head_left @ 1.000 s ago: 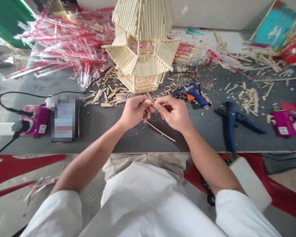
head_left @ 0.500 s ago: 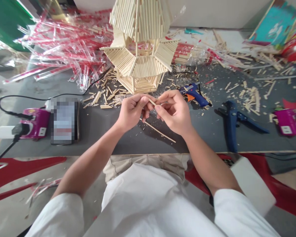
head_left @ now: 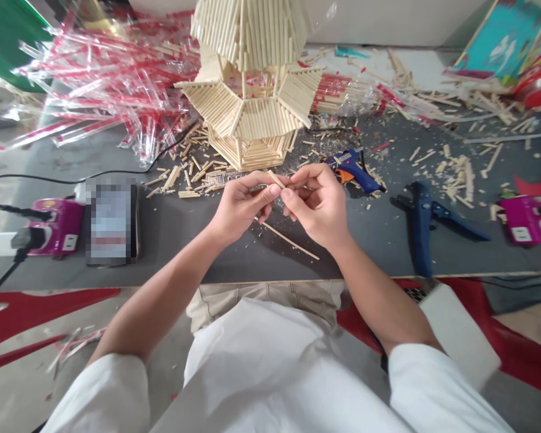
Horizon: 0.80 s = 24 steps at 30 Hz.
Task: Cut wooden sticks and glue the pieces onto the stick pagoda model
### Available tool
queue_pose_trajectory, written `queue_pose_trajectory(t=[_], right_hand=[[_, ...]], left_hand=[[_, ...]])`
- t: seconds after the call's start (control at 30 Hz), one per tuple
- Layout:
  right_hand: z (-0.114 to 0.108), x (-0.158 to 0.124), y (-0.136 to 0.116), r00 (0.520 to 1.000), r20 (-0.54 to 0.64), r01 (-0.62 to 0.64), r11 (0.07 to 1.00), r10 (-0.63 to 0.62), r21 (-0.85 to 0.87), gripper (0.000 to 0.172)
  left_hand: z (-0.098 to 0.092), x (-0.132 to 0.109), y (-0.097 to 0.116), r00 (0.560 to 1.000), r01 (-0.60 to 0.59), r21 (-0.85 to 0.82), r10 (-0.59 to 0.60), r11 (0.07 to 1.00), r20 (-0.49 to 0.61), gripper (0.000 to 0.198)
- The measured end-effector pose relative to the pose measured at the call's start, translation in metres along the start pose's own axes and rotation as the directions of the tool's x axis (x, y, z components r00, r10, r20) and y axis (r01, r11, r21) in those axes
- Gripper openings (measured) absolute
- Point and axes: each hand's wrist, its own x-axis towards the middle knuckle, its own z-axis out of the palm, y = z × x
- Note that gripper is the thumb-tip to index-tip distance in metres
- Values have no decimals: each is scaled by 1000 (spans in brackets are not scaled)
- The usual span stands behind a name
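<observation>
Both hands meet over the grey counter (head_left: 234, 252), fingers pinched together on a short wooden stick. The left hand (head_left: 241, 204) has its thumb and forefinger closed on the short stick (head_left: 276, 179), whose pale end juts up and away just above the fingertips; the right hand (head_left: 318, 201) closes its own thumb and forefinger on the same piece from the other side, so the two sets of fingers touch at the pinch. Directly below the fingers, lying flat on the counter, is a long thin stick (head_left: 291, 240) that slants down toward the person's right. Just beyond the fingers stands a tiered model tower (head_left: 247, 90) built of many pale sticks, with loose stick offcuts (head_left: 184, 174) scattered about its base to the left of the fingers. Near the right hand's knuckles, a little farther out, lies a blue glue gun (head_left: 354, 171) with an orange trigger, and well to the right of it a dark blue cutter (head_left: 421, 219) rests on the counter. Far to the left of the fingers sit a blurred phone (head_left: 110, 219) and a purple box (head_left: 56, 225) with a black cable. Behind the tower, a heap of clear and red wrappers (head_left: 103, 78) covers the back left of the counter.
</observation>
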Motion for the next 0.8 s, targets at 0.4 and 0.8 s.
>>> queue_pose_trajectory(t=[0.4, 0.8], right_hand=[[-46, -9, -10, 997, -11, 65, 909, -76, -411, 24], [-176, -35, -4, 951, -271, -285, 83, 152, -955, 83]], left_hand=[[-11, 2, 10, 992, 15, -39, -10, 999, 123, 30], [-11, -3, 14, 987, 90, 157, -109, 983, 117, 36]])
